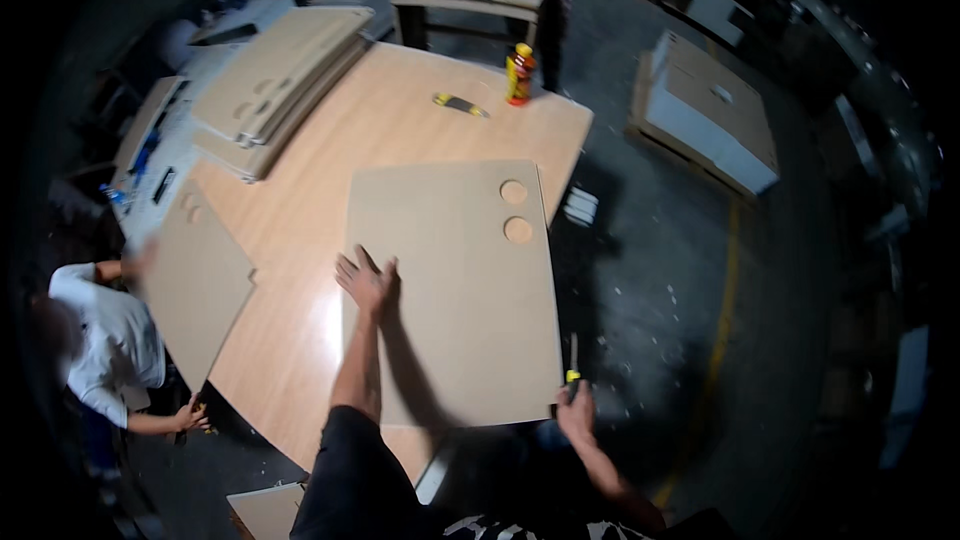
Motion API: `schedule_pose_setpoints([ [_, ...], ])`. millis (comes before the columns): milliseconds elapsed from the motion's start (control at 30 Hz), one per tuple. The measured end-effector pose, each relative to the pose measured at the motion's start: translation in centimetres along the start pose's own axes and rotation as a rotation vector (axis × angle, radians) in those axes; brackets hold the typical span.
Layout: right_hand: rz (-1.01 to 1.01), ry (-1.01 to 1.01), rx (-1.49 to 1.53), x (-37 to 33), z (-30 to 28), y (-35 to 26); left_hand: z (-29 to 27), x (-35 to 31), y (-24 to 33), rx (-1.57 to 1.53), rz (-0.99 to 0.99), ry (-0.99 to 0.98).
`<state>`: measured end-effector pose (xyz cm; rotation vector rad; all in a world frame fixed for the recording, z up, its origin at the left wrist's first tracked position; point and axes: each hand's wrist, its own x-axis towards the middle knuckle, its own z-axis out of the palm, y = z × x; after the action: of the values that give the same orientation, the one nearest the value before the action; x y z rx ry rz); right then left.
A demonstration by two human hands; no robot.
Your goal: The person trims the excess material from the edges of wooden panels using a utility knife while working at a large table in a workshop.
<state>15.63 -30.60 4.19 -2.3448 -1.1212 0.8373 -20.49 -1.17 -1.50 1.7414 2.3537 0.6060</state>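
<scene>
While the left hand (368, 286) spreads, fingers apart and grasping nothing, over the left edge of the beige panel (450, 310), the right hand (575, 412) is closed around the handle of a slim hand tool (573, 377), black and yellow with a narrow shaft. Contact between left palm and panel cannot be confirmed; a shadow falls beside that hand. The panel lies flat on the wood-toned table (300, 200), its near edge toward the person. The tool stands upright in the view, just beside the panel's right edge, near its lower corner; whether it touches the edge cannot be told.

Progress, as judged: two round openings (514, 210) are already present near the far right corner, with a tone like the tabletop showing in them. The finish of the edges is too fine to verify, so any remaining edge work cannot be ruled out. A stack of similar panels (290, 70) sits at the table's far left; its condition is undetermined. At left, a co-worker (112, 335) handles another panel (195, 285), also with round features.
</scene>
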Motion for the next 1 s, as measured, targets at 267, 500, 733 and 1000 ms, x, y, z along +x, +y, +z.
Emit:
schedule_pose_setpoints([
  [267, 0.298, -0.358, 0.905, -2.9, 0.0, 2.2, 4.2, -2.6, 12.2, 0.17, 0.304, -0.198],
  [500, 0.22, -0.29, 1.156, 9.9, -4.7, 2.8, 4.9, -5.2, 15.1, 0.257, 0.197, -0.09],
  [733, -0.156, -0.471, 1.233, 26.8, -8.4, -5.4, 4.4, -4.7, 14.5, 0.278, 0.177, -0.048],
  [1000, -0.599, -0.26, 0.484, 38.0, -8.1, -9.3, 5.7, -4.6, 14.5, 0.3, 0.208, 0.018],
])
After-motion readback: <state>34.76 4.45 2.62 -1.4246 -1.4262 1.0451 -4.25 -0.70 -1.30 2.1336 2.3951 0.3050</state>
